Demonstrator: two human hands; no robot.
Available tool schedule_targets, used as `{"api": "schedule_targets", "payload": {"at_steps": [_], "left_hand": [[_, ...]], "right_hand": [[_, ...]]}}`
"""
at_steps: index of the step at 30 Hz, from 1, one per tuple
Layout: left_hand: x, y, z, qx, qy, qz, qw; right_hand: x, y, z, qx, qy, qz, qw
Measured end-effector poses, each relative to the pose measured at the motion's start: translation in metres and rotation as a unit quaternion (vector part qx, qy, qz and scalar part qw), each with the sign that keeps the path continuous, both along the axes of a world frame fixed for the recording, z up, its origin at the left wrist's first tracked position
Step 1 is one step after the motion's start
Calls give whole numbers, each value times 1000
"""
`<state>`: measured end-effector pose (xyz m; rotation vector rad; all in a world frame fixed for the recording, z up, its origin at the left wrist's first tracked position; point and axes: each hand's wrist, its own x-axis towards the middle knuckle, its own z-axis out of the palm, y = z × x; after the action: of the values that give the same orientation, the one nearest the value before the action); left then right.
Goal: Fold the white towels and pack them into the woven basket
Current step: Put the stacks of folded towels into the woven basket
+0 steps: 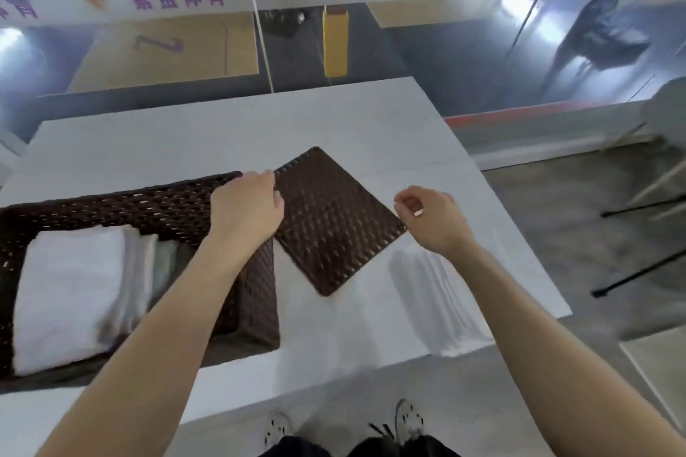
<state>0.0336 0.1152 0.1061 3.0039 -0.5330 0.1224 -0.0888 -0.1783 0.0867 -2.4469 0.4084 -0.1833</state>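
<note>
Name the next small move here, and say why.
Probably pinch the right corner of the woven lid with the right hand. The left hand seems to grip its left corner, folded white towels lie in the woven basket, and the lid lies flat beside it, so both hands could lift it across.

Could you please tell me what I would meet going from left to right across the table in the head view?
From the left: folded white towels inside the woven basket → left hand → woven lid → right hand.
</note>
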Motion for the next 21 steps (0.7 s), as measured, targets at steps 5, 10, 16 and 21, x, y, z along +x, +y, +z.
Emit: {"api": "schedule_targets", "payload": {"at_steps": [5, 10, 16, 21], "left_hand": [[-65, -139, -56, -182, 294, 28, 938], [-132, -224, -140, -290, 560, 169, 757], [-155, -263, -209, -387, 567, 267, 677], [-159, -262, -218, -432, 586, 273, 629]], "right_hand": [[-71, -133, -72, 50, 113, -148, 981], [-111, -212, -146, 170, 256, -200, 930], [-124, -227, -159, 352, 321, -98, 874], [-131, -230, -163, 411, 341, -75, 843]]}}
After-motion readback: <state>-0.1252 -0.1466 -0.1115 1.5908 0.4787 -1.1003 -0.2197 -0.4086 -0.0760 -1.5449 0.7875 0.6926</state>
